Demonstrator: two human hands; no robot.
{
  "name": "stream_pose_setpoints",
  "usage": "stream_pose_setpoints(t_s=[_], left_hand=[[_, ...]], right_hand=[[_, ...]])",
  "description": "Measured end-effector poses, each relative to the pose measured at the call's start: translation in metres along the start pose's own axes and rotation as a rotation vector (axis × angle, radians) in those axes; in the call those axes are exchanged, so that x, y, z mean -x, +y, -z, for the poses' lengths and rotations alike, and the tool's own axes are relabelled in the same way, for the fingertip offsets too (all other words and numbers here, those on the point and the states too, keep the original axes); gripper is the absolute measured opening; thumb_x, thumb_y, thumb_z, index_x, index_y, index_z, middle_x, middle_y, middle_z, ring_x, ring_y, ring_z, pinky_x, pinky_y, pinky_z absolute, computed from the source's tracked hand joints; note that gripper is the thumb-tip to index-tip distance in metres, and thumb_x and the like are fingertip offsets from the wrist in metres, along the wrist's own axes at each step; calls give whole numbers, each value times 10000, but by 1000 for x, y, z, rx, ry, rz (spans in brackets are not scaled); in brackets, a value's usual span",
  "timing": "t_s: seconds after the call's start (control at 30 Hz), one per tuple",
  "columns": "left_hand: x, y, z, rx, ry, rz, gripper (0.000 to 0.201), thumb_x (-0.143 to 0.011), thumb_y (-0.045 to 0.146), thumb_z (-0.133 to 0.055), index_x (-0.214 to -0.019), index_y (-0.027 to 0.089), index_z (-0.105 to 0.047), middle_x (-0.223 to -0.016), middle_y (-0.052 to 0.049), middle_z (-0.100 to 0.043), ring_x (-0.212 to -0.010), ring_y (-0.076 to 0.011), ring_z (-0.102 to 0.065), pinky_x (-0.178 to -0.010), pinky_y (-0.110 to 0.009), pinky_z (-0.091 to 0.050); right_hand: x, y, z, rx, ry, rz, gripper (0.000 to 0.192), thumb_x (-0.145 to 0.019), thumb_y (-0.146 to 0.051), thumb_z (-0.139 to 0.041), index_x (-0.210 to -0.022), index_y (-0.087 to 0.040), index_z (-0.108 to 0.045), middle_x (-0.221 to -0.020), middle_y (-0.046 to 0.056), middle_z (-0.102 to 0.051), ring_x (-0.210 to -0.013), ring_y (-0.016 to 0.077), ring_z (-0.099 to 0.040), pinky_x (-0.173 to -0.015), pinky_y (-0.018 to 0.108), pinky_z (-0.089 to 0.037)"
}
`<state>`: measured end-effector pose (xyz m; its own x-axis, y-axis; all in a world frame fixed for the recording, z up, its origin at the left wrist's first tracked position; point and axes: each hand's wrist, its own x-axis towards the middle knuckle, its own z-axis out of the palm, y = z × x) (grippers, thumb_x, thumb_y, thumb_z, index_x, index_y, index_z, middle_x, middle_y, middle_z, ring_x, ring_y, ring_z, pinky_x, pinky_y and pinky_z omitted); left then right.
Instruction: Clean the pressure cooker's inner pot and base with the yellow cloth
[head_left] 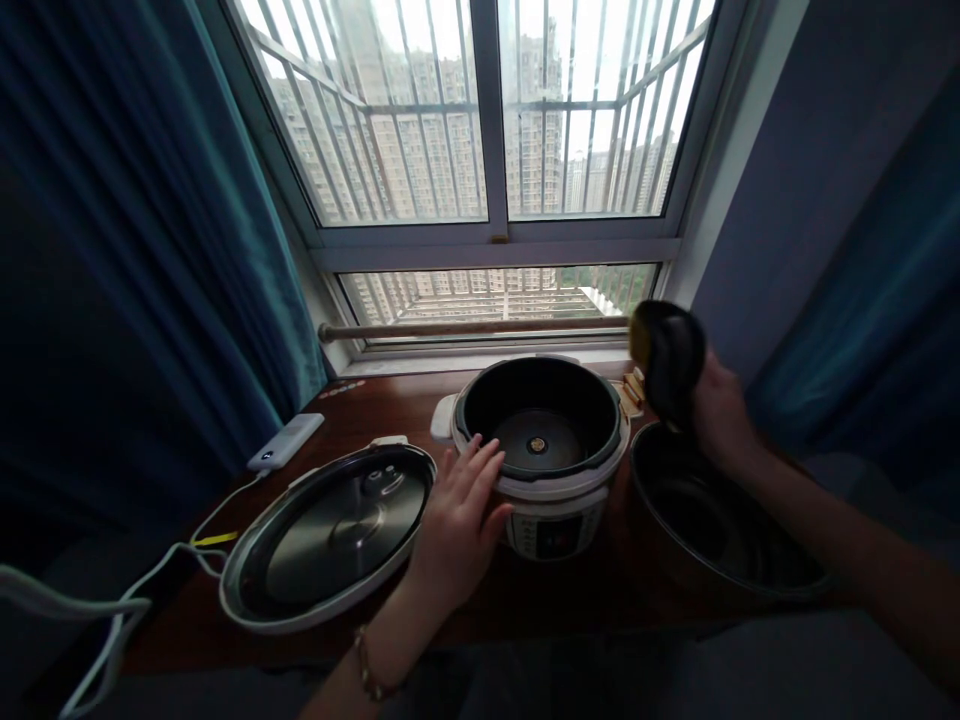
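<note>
In the middle of the table stands a white electric pressure cooker (559, 505), its lid off and a small round metal piece at the centre of its dark inside. My left hand (461, 520) rests with fingers stretched out on the cooker's near-left rim. The round lid (337, 545) lies underside up at the left. My right hand (716, 410) is raised at the right, closed around a black object with a yellow end (671, 360), blurred by motion. Below that hand sits a dark inner pot (697, 520), partly covered by the arm.
A white power bank (289, 443) with a cable lies at the back left, near a yellow strip (215, 539). Small wooden-coloured pieces (634, 392) are behind the cooker. A window with a rail (480, 328) rises behind the table (480, 600); blue curtains (172, 200) hang beside it.
</note>
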<state>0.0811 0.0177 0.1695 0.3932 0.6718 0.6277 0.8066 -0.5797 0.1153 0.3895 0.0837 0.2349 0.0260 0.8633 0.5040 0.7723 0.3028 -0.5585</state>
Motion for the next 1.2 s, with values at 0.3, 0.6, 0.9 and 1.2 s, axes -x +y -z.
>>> stream_pose_setpoints(t_s=[0.3, 0.6, 0.9, 1.2], left_hand=[[14, 27, -52, 46, 176, 140, 429, -869, 222, -411, -1287, 138, -375, -1296, -146, -489, -1314, -259, -303, -1068, -492, -221], [17, 20, -52, 40, 179, 86, 439, -864, 232, -419, -1292, 146, -376, -1289, -143, -503, -1307, -269, -318, -1068, -496, -203], [16, 19, -51, 83, 196, 73, 408, -863, 206, -415, -1268, 157, -398, -1275, -133, -517, -1304, -256, -327, -1074, -497, -190], [18, 16, -52, 89, 178, 72, 427, -861, 205, -420, -1283, 155, -376, -1292, -134, -503, -1313, -259, -308, -1078, -506, -180]], right_hand=[[60, -61, -80, 196, -353, 506, 302, -925, -269, -339, -851, -185, -620, -825, 60, -618, -795, 181, -514, -743, 310, -360], [59, -52, -77, 234, -324, 543, 292, -926, -310, -352, -781, -196, -578, -771, 39, -607, -745, 166, -498, -711, 303, -333], [47, -25, -54, 193, -410, 394, 303, -930, -353, -344, -804, -194, -569, -853, 44, -586, -875, 179, -477, -847, 335, -328], [-23, 3, -67, 468, -629, 359, 318, -888, -251, -418, -686, -140, -637, -767, 87, -653, -781, 187, -559, -767, 291, -350]])
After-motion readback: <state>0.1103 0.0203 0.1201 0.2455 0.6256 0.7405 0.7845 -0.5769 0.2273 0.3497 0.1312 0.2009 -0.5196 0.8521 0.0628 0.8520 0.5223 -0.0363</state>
